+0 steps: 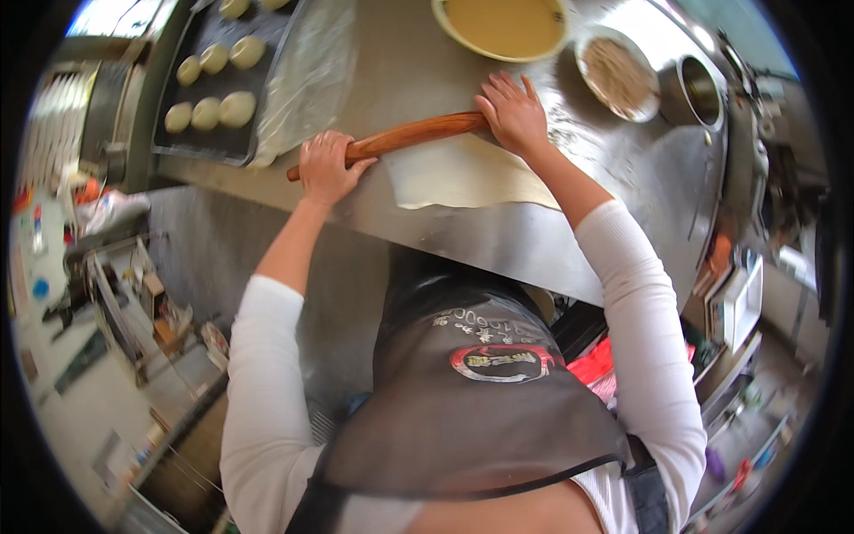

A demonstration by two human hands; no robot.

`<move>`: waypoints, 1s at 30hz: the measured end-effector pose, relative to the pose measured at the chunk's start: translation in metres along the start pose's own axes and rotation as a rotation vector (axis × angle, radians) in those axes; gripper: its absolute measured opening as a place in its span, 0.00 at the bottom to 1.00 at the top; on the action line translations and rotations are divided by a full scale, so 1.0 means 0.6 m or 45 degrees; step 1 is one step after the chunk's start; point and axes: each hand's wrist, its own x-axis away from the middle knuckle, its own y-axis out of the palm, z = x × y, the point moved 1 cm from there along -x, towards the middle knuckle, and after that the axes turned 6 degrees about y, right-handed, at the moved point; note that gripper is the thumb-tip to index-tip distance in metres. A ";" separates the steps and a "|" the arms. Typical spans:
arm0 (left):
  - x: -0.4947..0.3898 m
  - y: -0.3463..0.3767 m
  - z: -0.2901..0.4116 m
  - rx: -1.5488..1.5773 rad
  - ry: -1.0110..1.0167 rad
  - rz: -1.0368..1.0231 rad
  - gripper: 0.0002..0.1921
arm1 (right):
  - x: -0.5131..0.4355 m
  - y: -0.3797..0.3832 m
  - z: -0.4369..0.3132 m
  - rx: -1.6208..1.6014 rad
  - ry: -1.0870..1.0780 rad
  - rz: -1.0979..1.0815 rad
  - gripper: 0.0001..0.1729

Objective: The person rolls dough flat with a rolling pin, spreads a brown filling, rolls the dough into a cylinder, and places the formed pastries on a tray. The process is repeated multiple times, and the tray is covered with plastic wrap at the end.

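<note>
A wooden rolling pin (417, 133) lies at a slant across a pale, thin sheet of dough (467, 177) on the steel worktable (393, 80). My left hand (327, 167) is wrapped over the pin's left part, with its end sticking out past the hand. At the other end my right hand (517, 113) bears on the pin, its fingers stretched out and its palm covering the tip. The dough sheet spreads from beneath the pin towards the table's front edge. Part of it is hidden by the pin and my right forearm.
At the left, a dark tray (200, 148) holds several dough balls (213, 59) beside a clear plastic sheet (303, 87). A bowl (494, 57) of yellow liquid stands at the back. To its right are a dish (587, 50) of brownish powder and a metal pot (718, 110).
</note>
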 end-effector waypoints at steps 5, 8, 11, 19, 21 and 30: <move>-0.094 0.052 0.227 0.308 0.277 -0.253 0.24 | 0.259 -0.101 0.177 0.168 0.262 0.233 0.19; -0.126 0.088 0.335 0.226 0.463 -0.580 0.30 | 0.374 -0.136 0.241 0.370 0.510 -0.002 0.25; -0.171 0.107 0.370 0.100 0.536 -0.539 0.37 | 0.366 -0.131 0.293 0.366 0.716 -0.236 0.30; -0.193 0.134 0.360 0.096 0.544 -0.489 0.39 | 0.360 -0.125 0.297 0.236 0.703 -0.195 0.32; -0.095 0.122 0.378 0.149 0.481 -0.579 0.33 | 0.440 -0.141 0.243 0.163 0.561 -0.176 0.29; 0.051 0.038 0.289 0.243 -0.286 -0.045 0.20 | 0.235 -0.100 0.107 -0.242 -0.073 0.213 0.26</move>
